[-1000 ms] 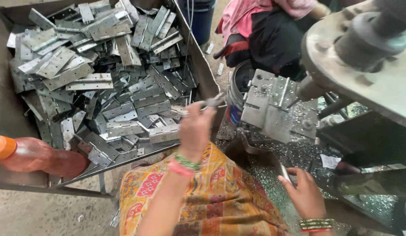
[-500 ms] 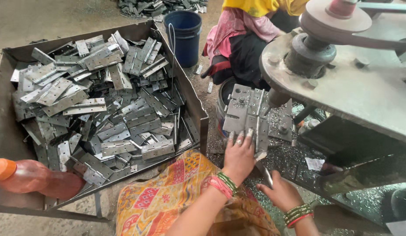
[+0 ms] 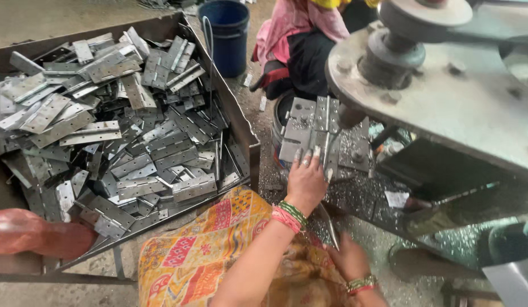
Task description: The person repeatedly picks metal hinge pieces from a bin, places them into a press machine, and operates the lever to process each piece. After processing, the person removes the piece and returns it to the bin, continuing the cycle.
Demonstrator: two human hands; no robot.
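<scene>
Head view, looking down. The left hand (image 3: 305, 181) lies fingers spread and flat against a grey metal hinge plate with punched holes (image 3: 311, 132) that stands open, two leaves wide, on the machine's bed – no closed grip, only fingertip contact along the lower edge of the leaves. The right hand (image 3: 348, 257) sits lower, near the lap, its grip pinched on a thin flat metal strip (image 3: 331, 226) that points up toward the left wrist. Both wrists carry green and red bangles (image 3: 288, 214). The hinge plate is just below the heavy grey steel machine arm with round pulley (image 3: 423, 74) and well apart from the dark steel tray (image 3: 241, 122) at left, which is heaped with loose grey hinges (image 3: 116, 136). An orange patterned cloth (image 3: 207, 250) covers the knees. Beyond – a dark blue plastic bucket (image 3: 228, 34) and another person in pink and black clothing (image 3: 301, 45), seated on the floor.
</scene>
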